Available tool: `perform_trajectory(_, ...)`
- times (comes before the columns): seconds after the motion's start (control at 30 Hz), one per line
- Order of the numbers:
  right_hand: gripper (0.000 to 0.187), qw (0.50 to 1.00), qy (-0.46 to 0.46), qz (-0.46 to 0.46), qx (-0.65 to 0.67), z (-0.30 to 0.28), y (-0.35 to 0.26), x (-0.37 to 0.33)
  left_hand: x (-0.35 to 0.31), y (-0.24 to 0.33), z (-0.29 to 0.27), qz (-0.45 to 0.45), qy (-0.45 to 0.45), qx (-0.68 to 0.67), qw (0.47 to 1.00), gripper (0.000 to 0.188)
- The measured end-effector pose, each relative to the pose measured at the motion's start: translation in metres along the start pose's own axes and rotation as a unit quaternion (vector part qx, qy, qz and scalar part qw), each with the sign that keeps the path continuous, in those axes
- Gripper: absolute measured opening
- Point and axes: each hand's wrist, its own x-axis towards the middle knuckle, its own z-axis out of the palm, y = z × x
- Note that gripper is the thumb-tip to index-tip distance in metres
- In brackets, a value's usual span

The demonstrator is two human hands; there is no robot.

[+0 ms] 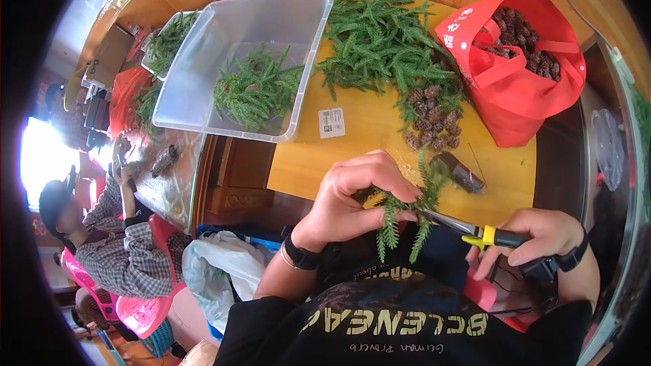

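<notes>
My left hand (359,193) pinches a green artificial pine sprig (389,230) between thumb and fingers, above the near edge of the yellow table. In my right hand (542,236) is a pair of pliers (489,237) with black and yellow handles, its jaws pointing left into the sprig's stem. Exactly what the jaw tips grip is hidden among the needles. Just beyond the hands lies a dark brown bundle (460,173). Several small pine cones (432,122) are heaped behind it, against a large pile of green sprigs (383,44).
A clear plastic bin (230,24) holding finished-looking greenery (258,91) stands at the table's left. At the right sits a red bag (508,105) of pine cones (519,37). A white label (331,123) is on the tabletop. Further left another person (125,257) sits working.
</notes>
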Motion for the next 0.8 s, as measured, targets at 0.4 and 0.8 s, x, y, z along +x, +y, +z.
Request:
perform_trajectory(0.4, 0.031, 0.715, 0.365, -0.221, -0.554, 0.018, -0.006, 0.006, 0.002, 0.011, 0.013, -0.037, 0.058, 0.061, 0.996, 0.024)
perform_trajectory(0.8, 0.030, 0.647, 0.379, -0.220, -0.624, 0.017, -0.003, 0.008, 0.001, 0.021, 0.023, -0.142, 0.085, -0.060, 0.984, 0.019)
